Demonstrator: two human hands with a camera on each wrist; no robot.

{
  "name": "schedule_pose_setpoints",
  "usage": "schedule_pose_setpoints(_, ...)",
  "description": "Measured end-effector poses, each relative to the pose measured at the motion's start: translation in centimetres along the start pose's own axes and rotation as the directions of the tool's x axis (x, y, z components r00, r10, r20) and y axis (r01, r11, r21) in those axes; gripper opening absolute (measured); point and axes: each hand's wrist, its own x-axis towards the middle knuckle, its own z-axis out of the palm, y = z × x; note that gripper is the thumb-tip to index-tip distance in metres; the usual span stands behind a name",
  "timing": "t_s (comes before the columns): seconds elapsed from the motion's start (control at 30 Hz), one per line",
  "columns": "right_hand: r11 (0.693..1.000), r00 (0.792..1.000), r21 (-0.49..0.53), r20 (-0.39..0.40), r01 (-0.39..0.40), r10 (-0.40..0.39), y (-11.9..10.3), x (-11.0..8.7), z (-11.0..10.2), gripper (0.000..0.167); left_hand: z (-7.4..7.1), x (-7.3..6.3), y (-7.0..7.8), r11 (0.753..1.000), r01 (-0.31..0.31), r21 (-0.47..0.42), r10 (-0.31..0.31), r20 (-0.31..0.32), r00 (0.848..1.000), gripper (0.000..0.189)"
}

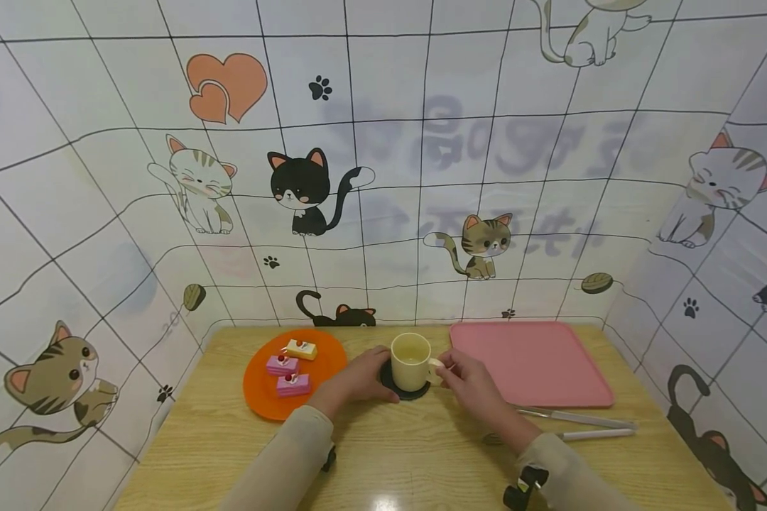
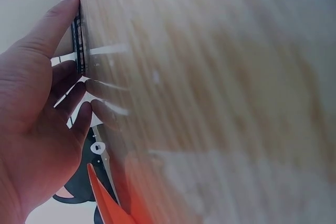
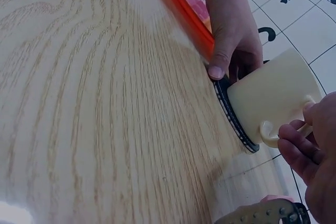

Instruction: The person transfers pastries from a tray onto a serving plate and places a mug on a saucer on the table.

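A pale yellow mug (image 1: 410,363) stands upright on a dark round coaster (image 1: 414,394) near the back of the table. My right hand (image 1: 474,383) pinches the mug's handle (image 3: 269,134) from the right. My left hand (image 1: 361,376) is at the coaster's left side, thumb at the near edge and fingers curled round the far side, gripping the coaster. In the left wrist view, the left hand (image 2: 39,108) has its thumb and fingertips against the coaster's rim (image 2: 79,30). Whether those fingers also touch the mug, I cannot tell.
An orange plate (image 1: 258,383) with toy-like cake slices (image 1: 293,385) sits left of the left hand. Right of the mug lies a pink tray (image 1: 530,362). Two long utensils, one silver-handled (image 1: 588,419) and one white-handled (image 1: 597,433), lie by the right forearm. A cat-patterned cloth wall (image 1: 383,284) borders the table.
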Motion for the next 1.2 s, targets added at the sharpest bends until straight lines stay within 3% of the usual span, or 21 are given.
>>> schedule_pose_setpoints(0.27,0.999,0.999,0.019,0.039,-0.031,0.030,0.17,0.07,-0.37,0.009,0.04,0.04,0.02,1.000,0.001,-0.015,-0.001,0.000,1.000,0.092)
schedule_pose_setpoints(0.67,0.999,0.998,0.017,0.046,-0.045,0.045,0.52,-0.02,-0.59,0.009,0.05,-0.20,-0.19,0.997,-0.012,-0.074,0.012,-0.012,1.000,0.090)
schedule_pose_setpoints(1.2,0.998,0.997,0.027,0.062,-0.054,0.052,-0.08,0.26,-0.73,0.014,-0.27,-0.36,0.01,0.997,-0.003,-0.083,0.003,0.003,1.000,0.093)
